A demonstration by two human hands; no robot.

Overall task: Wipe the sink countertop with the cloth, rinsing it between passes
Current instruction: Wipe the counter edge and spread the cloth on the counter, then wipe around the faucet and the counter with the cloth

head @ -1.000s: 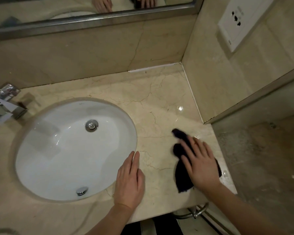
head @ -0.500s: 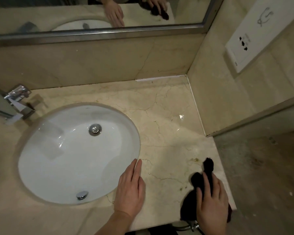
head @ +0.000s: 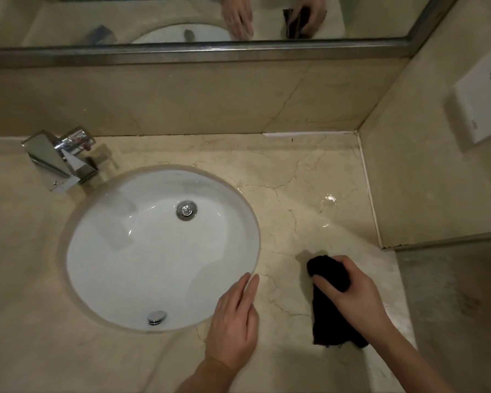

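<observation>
Item: black cloth point(head: 330, 300). Location: on the marble tabletop point(head: 289, 177), right of the basin point(head: 159, 251), near the front edge. Upper end bunched; lower end trailing flat toward the edge.

Right hand point(head: 352, 290): grasping the bunched upper end, fingers curled over the top, thumb against the near side. Lower part of the cloth free of the hand.

Left hand point(head: 234, 316): released, flat, palm down on the tabletop, fingertips touching the basin rim. Holding nothing; apparently serving as a brace.

Faucet point(head: 60, 157): chrome, at the far left of the basin, well apart from the cloth. No water seen running.

Wet patch point(head: 328, 205): glistening on the tabletop near the side wall, beyond the cloth. Tabletop between cloth and patch looking streaked.

Step in hand, judged: a wiping pass over the right section of the tabletop.

Handling notes, judged:
- Flatten the cloth under the palm before pushing; a bunched end covers a narrow track only.
- Work in overlapping strokes from the back wall toward the front, carrying water toward the basin, not over the front edge.
- Take in the corner seam at the side wall, where wet collects.
- Keep the trailing end on the tabletop, clear of the edge.
- Rinse at the faucet once the pass is complete; wring over the basin.
</observation>
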